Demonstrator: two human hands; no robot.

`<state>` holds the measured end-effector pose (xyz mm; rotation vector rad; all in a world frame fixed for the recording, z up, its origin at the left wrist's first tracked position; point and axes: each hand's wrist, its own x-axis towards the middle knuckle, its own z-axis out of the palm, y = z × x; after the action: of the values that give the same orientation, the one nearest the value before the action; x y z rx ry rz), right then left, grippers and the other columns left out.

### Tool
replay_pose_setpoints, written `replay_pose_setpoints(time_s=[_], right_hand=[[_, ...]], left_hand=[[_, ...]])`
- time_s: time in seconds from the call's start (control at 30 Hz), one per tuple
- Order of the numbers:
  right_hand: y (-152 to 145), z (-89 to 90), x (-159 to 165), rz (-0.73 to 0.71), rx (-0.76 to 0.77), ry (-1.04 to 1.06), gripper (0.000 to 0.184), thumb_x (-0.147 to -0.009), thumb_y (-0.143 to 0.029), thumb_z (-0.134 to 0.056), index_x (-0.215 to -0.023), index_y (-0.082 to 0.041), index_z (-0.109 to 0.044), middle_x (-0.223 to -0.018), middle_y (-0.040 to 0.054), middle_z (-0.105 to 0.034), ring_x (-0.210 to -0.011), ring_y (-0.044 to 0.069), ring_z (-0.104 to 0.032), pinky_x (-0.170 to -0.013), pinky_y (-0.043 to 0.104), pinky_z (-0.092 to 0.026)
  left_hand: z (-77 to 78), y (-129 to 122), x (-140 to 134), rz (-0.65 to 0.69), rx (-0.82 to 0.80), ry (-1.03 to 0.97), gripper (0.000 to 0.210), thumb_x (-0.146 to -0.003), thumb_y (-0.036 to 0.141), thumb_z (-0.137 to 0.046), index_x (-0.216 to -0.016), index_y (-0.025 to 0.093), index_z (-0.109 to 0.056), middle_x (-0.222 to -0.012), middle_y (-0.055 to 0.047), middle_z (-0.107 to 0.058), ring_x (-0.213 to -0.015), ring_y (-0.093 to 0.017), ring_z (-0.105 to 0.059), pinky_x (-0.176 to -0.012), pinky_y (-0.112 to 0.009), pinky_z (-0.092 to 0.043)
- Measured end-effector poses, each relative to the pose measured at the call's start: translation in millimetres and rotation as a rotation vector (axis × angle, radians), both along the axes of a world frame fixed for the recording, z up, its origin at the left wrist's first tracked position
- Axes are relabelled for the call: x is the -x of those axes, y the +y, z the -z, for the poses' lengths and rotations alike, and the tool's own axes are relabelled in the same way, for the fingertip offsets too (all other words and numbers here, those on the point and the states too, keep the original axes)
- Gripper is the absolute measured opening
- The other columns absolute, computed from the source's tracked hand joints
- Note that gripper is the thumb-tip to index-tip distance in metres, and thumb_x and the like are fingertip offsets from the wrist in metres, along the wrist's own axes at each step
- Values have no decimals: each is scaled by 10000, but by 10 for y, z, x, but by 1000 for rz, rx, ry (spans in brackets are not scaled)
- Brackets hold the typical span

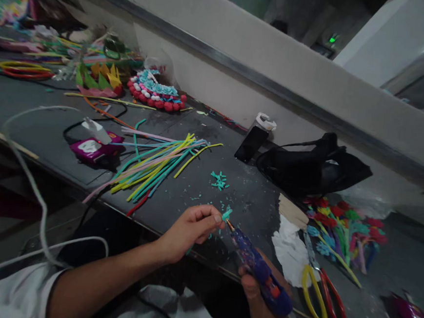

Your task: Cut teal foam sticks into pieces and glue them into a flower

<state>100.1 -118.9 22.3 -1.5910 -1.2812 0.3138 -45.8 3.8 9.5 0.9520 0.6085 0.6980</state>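
My left hand (199, 226) pinches a small teal piece of pipe cleaner (226, 214) between thumb and fingertips, above the front part of the table. My right hand (260, 295) is wrapped round a dark blue hot glue gun (257, 268), whose metal nozzle points up and to the left. The nozzle tip is at the teal piece; whether they touch I cannot tell for sure. Beyond the hands lies a small pile of cut teal pieces (219, 180), with scattered fuzz around it. A bundle of long coloured pipe cleaners (160, 162) lies to the left.
Scissors (314, 284) with yellow and red handles lie right of the glue gun, near a white cloth (289, 246) and pipe-cleaner flowers (349, 228). Behind are a black bag (314, 167) and a phone (252, 143). A purple power strip (95, 147) with a white cable stands left.
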Motion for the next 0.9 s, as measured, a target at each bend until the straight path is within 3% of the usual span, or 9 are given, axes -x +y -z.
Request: replay_pose_setpoints(time_s=[0.9], right_hand=[[6, 39, -35, -1, -39, -103, 440, -826, -598, -597, -618, -211, -599, -605, 6, -624, -532, 165, -565, -540, 265, -423]], left_hand=[[17, 4, 2, 3, -24, -7, 288, -836, 416, -628, -772, 135, -628, -572, 68, -385, -462, -41, -254, -437, -206, -168]])
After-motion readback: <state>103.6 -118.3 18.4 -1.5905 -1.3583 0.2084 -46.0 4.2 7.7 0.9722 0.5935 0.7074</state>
